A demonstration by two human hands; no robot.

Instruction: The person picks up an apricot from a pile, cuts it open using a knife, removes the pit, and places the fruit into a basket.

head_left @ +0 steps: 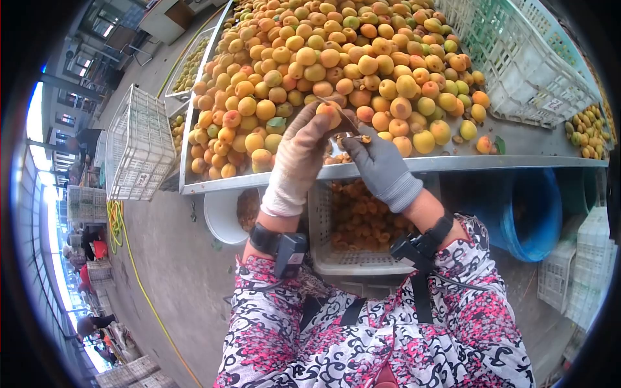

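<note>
My left hand (303, 143), in a stained whitish glove, is closed around an orange apricot (329, 114) above the front edge of the metal table (401, 165). To its right, my right hand (375, 161) in a grey glove grips a small knife (349, 136). The knife is partly hidden by the fingers, and its tip lies close to the apricot. Behind both hands spreads a large heap of apricots (304, 58). Below them a crate (352, 264) holds brownish apricot pieces (362, 220).
A white bucket (220, 216) stands below the table at the left, a blue barrel (533, 213) at the right. White crates (139, 145) stand at the left; another crate (524, 71) is on the table. A yellow hose (145, 291) crosses the floor. People (94, 323) are far left.
</note>
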